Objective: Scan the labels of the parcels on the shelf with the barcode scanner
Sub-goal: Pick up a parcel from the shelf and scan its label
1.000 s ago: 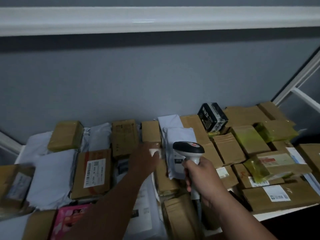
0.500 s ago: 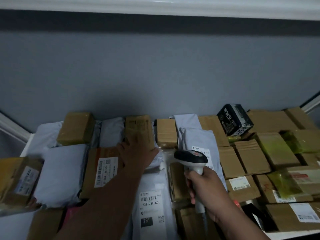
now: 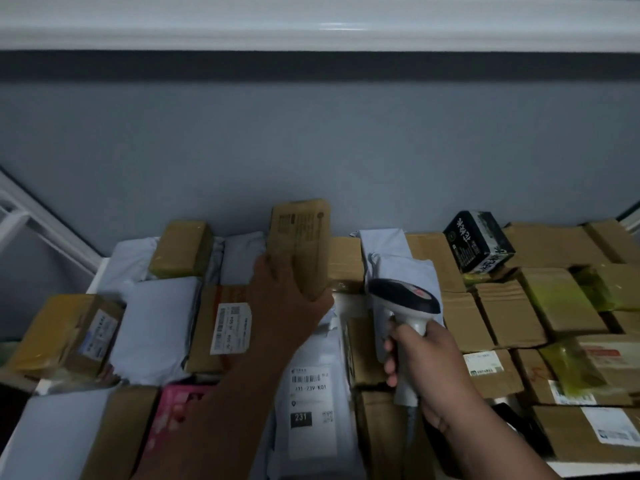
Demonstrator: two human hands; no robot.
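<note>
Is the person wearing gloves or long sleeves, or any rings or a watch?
No gloves. Both the left hand and the right hand are bare. The forearms are bare too, with no sleeves anywhere in the picture. No watch or bracelet shows on either wrist, and no rings show on the fingers in view.

Left hand (image 3: 287, 292) reaching forward, apparently gripping, right hand (image 3: 424, 358) fisted (thumb hidden)

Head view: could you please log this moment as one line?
left hand: tilting up brown box | right hand: gripping scanner | label: unseen
</note>
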